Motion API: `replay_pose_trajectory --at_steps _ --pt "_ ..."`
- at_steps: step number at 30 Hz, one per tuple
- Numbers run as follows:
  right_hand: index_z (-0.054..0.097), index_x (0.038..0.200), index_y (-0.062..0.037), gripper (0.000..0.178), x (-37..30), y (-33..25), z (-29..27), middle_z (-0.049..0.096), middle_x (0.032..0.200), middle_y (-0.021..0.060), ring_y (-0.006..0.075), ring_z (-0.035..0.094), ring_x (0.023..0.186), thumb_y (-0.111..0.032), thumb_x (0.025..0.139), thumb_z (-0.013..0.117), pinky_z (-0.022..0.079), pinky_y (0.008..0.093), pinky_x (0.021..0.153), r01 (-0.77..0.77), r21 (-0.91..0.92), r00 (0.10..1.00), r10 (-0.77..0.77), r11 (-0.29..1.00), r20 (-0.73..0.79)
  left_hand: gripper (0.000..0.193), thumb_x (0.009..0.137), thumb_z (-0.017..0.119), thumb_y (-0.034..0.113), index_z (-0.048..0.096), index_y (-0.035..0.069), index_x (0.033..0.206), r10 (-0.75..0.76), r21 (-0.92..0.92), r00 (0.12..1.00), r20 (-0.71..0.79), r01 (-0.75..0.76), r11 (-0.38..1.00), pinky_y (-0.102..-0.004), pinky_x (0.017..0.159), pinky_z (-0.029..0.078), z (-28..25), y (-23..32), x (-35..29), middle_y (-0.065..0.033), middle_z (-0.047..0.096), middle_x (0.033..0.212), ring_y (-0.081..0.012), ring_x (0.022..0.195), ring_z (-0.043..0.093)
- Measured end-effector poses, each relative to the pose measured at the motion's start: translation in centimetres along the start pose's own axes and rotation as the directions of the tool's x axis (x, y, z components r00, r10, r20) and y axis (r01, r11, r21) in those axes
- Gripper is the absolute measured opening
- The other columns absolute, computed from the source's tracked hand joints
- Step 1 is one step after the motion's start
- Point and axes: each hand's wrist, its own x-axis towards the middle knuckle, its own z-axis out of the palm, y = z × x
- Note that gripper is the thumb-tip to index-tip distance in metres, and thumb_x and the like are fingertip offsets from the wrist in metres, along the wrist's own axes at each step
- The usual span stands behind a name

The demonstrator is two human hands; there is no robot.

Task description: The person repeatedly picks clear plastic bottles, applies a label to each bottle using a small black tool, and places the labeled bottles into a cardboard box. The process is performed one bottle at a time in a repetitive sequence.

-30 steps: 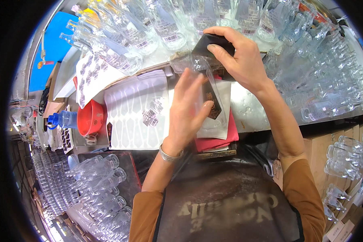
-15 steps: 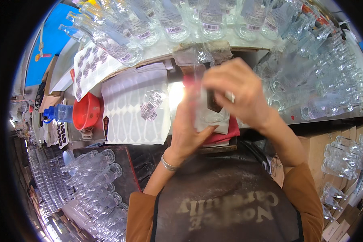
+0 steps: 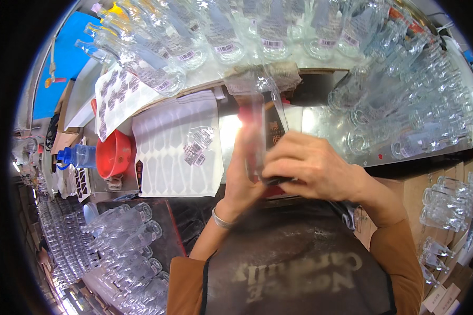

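A clear glass bottle (image 3: pixel 256 113) lies in front of me with its neck pointing away, blurred by motion. My left hand (image 3: pixel 240 176) is wrapped along its left side. A dark label with orange marks (image 3: pixel 274 131) shows at the bottle's right side. At the bottle's near right end, my right hand (image 3: pixel 315 167) has its fingers curled together. Something dark shows under those fingertips, too covered to name. A beige cloth (image 3: pixel 286 75) lies beneath the bottle's neck, and a bit of red cloth (image 3: pixel 278 192) shows below my hands.
Left of my hands lies a white label sheet (image 3: pixel 168 152), with another printed sheet (image 3: pixel 118 97) beyond it. A red bowl (image 3: pixel 113 157) and a blue-capped plastic bottle (image 3: pixel 81 156) stand farther left. Labelled glass bottles (image 3: pixel 223 37) line the far side; more bottles (image 3: pixel 123 231) fill the lower left.
My right hand has come down and nearer to me, from over the bottle's middle to its near end. The dark label shows more fully now. My left hand stays at the bottle.
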Motion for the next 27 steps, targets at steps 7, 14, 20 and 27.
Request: replay_pose_trajectory --at_steps 7,14,20,27 --pt "0.070 0.102 -0.0070 0.027 2.2 4.9 -1.2 0.070 0.101 0.0097 0.0285 0.066 0.097 -0.002 0.076 0.073 0.053 0.0378 0.083 -0.066 0.043 0.964 0.075 0.997 -0.255 0.112 0.074 0.082 0.001 0.008 -0.001 0.159 -0.058 0.030 0.998 0.000 0.058 0.998 -0.0366 0.101 0.047 -0.2 -0.5 -0.4 -0.0199 0.043 0.153 -0.0288 0.128 0.055" --pt "0.065 0.094 -0.0081 0.027 -4.1 -0.6 -0.9 0.067 0.099 0.0089 0.0308 0.063 0.093 -0.001 0.068 0.071 0.053 0.0404 0.079 -0.044 0.106 0.992 0.056 0.993 -0.113 0.110 0.074 0.080 0.001 0.010 0.000 0.159 -0.027 -0.012 1.000 0.009 0.027 1.000 -0.0393 0.107 0.043 -0.3 -1.5 -0.4 -0.0211 0.039 0.156 -0.0294 0.138 0.046" --pt "0.067 0.100 -0.0069 0.034 -3.8 0.2 -0.8 0.069 0.100 0.0116 0.0295 0.066 0.088 0.003 0.068 0.071 0.054 0.0382 0.074 -0.100 0.168 0.990 0.115 0.981 -0.084 0.113 0.074 0.078 -0.003 0.004 0.003 0.160 -0.055 0.000 0.996 0.069 0.055 0.998 -0.0463 0.112 0.039 -0.7 -1.3 -0.5 -0.0250 0.033 0.157 -0.0333 0.142 0.041" --pt "0.064 0.120 -0.0022 0.030 3.1 6.6 -1.8 0.070 0.098 0.0131 0.0184 0.066 0.083 -0.013 0.092 0.064 0.053 0.0305 0.075 -0.419 0.081 0.841 0.419 0.905 -0.343 0.107 0.073 0.081 0.001 0.017 -0.002 0.158 -0.069 0.028 0.997 0.038 0.068 0.997 -0.0383 0.105 0.043 -0.5 -0.8 -0.4 -0.0196 0.038 0.156 -0.0297 0.138 0.045"
